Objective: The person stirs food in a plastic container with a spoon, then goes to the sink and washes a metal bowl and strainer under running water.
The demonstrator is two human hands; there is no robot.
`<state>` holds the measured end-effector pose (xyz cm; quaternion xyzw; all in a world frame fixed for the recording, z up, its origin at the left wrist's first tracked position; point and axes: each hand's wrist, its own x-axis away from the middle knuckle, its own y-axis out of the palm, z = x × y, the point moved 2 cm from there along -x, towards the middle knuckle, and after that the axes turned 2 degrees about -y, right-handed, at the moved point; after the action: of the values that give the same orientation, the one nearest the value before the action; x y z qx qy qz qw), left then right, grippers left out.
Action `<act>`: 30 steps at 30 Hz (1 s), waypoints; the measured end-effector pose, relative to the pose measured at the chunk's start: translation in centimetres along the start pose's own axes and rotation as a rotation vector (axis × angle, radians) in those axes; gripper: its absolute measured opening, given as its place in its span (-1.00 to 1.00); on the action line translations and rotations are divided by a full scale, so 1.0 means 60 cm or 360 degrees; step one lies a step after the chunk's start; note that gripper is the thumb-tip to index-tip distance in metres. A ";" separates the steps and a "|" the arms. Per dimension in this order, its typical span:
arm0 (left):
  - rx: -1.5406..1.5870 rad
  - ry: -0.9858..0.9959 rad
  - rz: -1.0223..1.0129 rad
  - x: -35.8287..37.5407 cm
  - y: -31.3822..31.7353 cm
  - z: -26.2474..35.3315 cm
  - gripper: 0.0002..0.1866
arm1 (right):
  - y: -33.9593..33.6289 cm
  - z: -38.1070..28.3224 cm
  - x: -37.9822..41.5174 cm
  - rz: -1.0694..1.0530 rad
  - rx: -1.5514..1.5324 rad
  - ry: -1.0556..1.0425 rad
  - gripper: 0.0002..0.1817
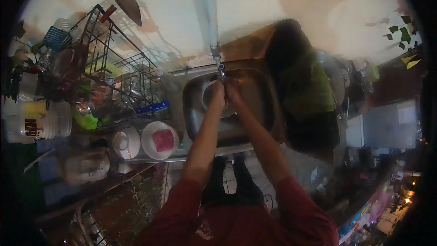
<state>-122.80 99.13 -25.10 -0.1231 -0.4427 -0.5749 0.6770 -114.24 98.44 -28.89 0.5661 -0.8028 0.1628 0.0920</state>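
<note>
Both arms reach forward into a metal sink (259, 127), below a tap (221, 67) on a pale vertical pipe. My left hand (218, 93) and my right hand (232, 90) are close together just under the tap's spout. Around and beneath them shows the rim of a pale round dish (207, 94), partly covered by the hands. Dim light and blur hide the fingers, so whether either hand grips the dish cannot be made out.
Left of the sink stand a white bowl with a pink sponge-like block (163, 140), a white cup (122, 142) and a wire dish rack (136, 77) full of dishes. A white bucket (38, 123) is further left. Dark and green cloth-like items (309, 86) border the sink's right side.
</note>
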 end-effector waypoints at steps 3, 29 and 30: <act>-0.0194 0.0001 -0.0195 -0.022 -0.010 -0.023 -0.62 | -0.007 -0.063 0.025 -0.0053 -0.0183 0.0237 -0.55; -0.0586 0.0696 -0.0141 0.139 -0.015 0.121 -0.44 | -0.118 0.280 0.064 0.0003 0.1098 -0.0695 -0.30; -0.0598 0.0694 -0.0147 0.166 0.004 0.132 -0.44 | -0.116 0.326 0.047 0.0029 0.1147 -0.0666 -0.27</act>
<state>-126.73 97.89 -13.03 -0.0995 -0.1776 -0.6900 0.6946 -107.95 86.67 -45.06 0.5759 -0.7008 0.3156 -0.2786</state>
